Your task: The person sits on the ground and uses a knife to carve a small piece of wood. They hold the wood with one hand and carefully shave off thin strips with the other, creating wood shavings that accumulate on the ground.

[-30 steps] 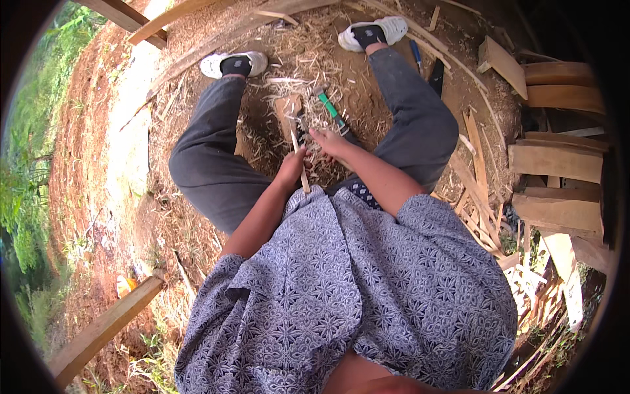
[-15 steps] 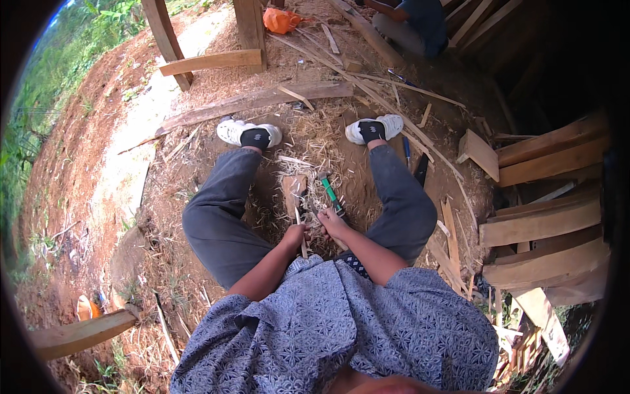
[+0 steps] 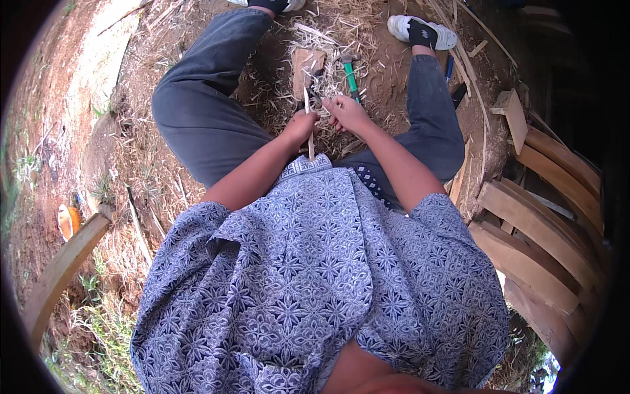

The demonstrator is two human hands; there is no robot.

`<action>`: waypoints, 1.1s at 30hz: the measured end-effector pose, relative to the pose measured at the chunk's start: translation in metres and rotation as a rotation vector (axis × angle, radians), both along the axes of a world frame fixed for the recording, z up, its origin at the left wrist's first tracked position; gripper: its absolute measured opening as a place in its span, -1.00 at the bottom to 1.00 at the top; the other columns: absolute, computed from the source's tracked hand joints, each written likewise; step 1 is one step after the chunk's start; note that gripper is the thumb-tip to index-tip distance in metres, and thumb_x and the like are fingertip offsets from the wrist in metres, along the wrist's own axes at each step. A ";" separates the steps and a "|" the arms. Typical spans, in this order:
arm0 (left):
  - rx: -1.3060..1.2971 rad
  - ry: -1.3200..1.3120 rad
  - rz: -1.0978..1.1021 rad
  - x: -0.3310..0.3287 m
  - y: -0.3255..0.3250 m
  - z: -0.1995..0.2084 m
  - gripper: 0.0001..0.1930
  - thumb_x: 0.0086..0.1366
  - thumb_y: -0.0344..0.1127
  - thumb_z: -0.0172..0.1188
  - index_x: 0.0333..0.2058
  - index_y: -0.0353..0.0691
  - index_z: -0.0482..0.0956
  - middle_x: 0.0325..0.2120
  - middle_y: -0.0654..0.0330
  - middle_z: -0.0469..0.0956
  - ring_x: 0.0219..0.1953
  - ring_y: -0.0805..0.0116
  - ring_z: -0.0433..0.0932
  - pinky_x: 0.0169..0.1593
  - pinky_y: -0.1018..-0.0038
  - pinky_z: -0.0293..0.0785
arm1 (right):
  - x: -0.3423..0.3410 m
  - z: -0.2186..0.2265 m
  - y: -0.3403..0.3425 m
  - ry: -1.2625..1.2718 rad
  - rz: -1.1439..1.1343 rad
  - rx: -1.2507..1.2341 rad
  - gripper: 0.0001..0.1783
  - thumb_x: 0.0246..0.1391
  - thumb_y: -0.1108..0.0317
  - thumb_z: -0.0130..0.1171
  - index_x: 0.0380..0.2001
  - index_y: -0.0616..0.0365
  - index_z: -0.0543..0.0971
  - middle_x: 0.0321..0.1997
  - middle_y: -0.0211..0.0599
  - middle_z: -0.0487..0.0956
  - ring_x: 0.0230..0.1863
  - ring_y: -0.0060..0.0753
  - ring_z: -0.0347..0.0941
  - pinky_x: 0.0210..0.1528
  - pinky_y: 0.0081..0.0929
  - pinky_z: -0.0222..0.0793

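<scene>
Between two spread legs (image 3: 200, 121) in dark grey trousers, a thin pale stick (image 3: 306, 102) points away from the body, its near end by the hem of a blue-and-white patterned shirt (image 3: 308, 262). The left hand (image 3: 300, 127) grasps it around the middle, fingers wrapped closed. Just to the right of the stick, the right hand (image 3: 347, 113) has its fingers curled; whether they hold anything I cannot tell. Beyond the hands, a flat piece of wood (image 3: 304, 68) lies on the ground, with a green-handled hammer (image 3: 351, 77) near its right side. Pale shavings (image 3: 330, 47) are scattered around both. Farther right is a white shoe (image 3: 443, 37), and below it, near the edge, a stack of curved boards (image 3: 525, 207).
</scene>
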State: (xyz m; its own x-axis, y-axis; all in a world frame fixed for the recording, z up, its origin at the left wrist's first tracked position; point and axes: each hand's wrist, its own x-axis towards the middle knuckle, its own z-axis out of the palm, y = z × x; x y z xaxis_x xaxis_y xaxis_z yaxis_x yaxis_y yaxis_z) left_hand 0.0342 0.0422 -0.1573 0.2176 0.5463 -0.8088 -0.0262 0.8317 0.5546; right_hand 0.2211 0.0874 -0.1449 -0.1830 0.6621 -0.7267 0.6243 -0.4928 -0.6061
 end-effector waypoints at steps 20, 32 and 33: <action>0.029 -0.031 0.034 0.001 -0.007 0.004 -0.61 0.52 0.00 -0.03 -0.10 -0.26 0.47 -0.51 0.22 0.47 -0.51 0.41 0.41 -0.41 0.41 0.29 | -0.012 -0.004 0.006 -0.095 0.275 0.371 -0.69 0.15 0.02 0.35 -0.25 0.01 0.69 -0.40 -0.31 0.67 -0.39 -0.31 0.60 -0.31 -0.28 0.46; 0.065 -0.063 0.067 0.000 -0.010 0.008 -0.67 0.52 -0.03 -0.04 -0.23 -0.20 0.42 -0.59 0.25 0.42 -0.59 0.44 0.35 -0.48 0.42 0.24 | -0.033 -0.030 0.015 -0.343 0.192 0.415 -0.67 0.18 -0.11 0.27 -0.24 -0.14 0.68 -0.34 -0.26 0.69 -0.27 -0.13 0.65 -0.23 -0.11 0.50; 0.061 -0.072 0.081 0.002 -0.009 0.008 -0.68 0.52 -0.05 -0.05 -0.23 -0.20 0.42 -0.60 0.25 0.42 -0.60 0.43 0.34 -0.49 0.41 0.24 | -0.029 -0.039 0.020 -0.326 0.177 0.437 -0.66 0.19 -0.10 0.28 -0.24 -0.09 0.68 -0.36 -0.28 0.69 -0.31 -0.18 0.63 -0.26 -0.16 0.49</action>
